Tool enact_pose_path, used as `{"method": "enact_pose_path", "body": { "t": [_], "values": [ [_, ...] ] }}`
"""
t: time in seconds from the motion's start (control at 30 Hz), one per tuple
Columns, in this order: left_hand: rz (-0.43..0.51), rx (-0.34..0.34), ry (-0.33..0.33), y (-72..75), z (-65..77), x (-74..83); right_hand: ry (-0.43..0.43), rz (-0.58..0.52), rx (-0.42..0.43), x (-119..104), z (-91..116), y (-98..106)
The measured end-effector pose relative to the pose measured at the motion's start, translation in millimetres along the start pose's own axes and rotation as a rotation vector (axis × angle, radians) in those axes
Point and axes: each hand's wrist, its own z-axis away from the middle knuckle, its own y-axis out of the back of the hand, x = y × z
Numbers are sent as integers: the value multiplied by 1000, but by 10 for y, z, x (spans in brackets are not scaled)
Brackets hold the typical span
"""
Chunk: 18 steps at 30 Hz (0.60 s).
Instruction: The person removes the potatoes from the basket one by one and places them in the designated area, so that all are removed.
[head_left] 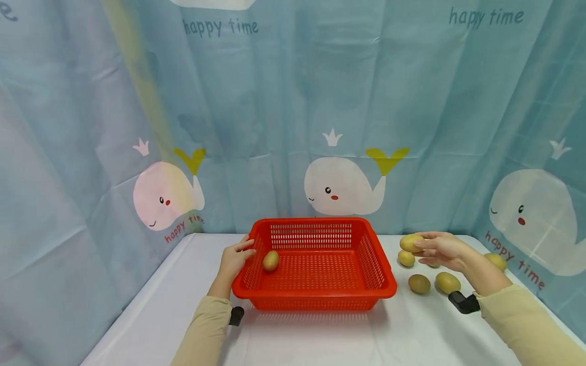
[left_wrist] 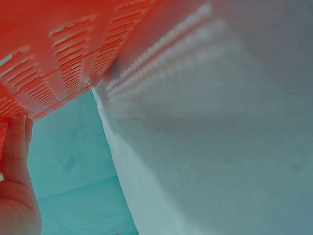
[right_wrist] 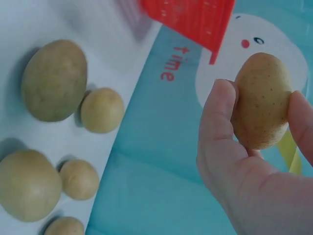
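A red plastic basket (head_left: 316, 293) with slotted walls stands on the white table, and one potato (head_left: 270, 261) lies at the left of its floor. My left hand (head_left: 234, 262) holds the basket's left rim, with fingertips over the edge; the left wrist view shows part of this hand (left_wrist: 17, 181) against the slotted outer wall. To the right of the basket, my right hand (head_left: 441, 249) pinches a yellowish potato (head_left: 411, 243) between thumb and fingers, raised above the table. Small dark specks mark this potato (right_wrist: 261, 100) in the right wrist view.
Several potatoes lie right of the basket, among them a darker one (head_left: 418, 284), a yellow one (head_left: 448, 282) and one near the right edge (head_left: 496, 262). A blue whale-patterned curtain (head_left: 274, 101) hangs behind and beside the white table (head_left: 320, 343).
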Motion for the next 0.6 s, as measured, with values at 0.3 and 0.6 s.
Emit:
{"method": "enact_pose_path", "body": {
  "t": [0.3,0.6],
  "values": [
    [-29,-11,7,21,29,12,23,-35,-24,101,66,147],
    [-14,-4,3,0,14,10,17,-128,-3,111,139,357]
  ]
}}
